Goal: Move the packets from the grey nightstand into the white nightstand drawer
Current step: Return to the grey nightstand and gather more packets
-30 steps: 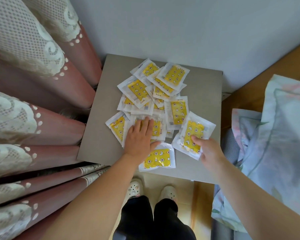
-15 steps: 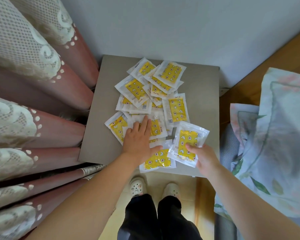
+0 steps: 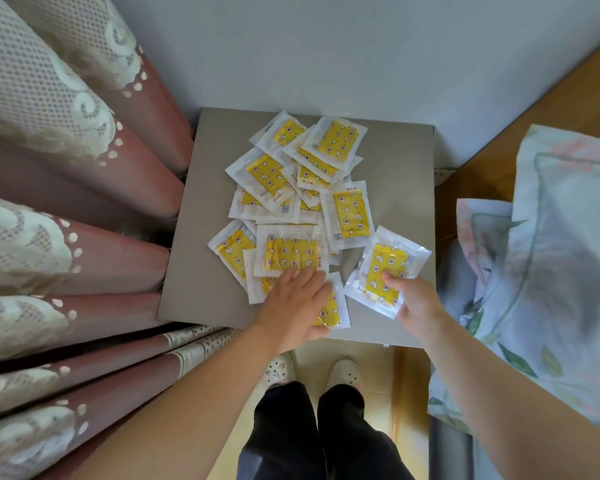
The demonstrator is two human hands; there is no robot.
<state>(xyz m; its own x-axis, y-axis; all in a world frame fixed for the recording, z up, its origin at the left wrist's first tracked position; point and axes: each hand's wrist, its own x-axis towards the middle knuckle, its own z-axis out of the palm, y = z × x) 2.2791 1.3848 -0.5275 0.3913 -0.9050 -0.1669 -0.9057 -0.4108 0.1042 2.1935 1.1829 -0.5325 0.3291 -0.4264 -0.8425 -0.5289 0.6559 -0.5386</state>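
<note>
At centre frame, you stand over the grey nightstand [image 3: 402, 188], whose top carries a loose, overlapping heap of yellow-and-white packets [image 3: 269, 180].

Step in hand: pick-up, judged early, since nearly the whole heap lies on the top and none is seen stowed. Your right hand [image 3: 418, 306], lower right of centre, pinches a single packet [image 3: 387, 265] near its close edge, thumb on top. The fingers beneath are hidden, and whether this packet is lifted clear or rests on the top cannot be told. Your left hand [image 3: 291, 306], lower centre, lies flat with straight fingers across the nearest packets, pressing rather than grasping. One near-edge packet [image 3: 331, 311] shows partly from under it.

Next move, as a judgement: lift without scattering the heap, then carry toward the white nightstand drawer. That drawer is nowhere in view, so its direction and whether it stands open cannot be told.

Lower packets are covered by upper ones, so no count is possible, and their print is too small to read. Pink lace-trimmed curtains [image 3: 66, 168] fill the left of the frame, floral bedding [image 3: 551, 254] is cut off at the right edge, and pale shoes [image 3: 278, 370] show at bottom centre.
</note>
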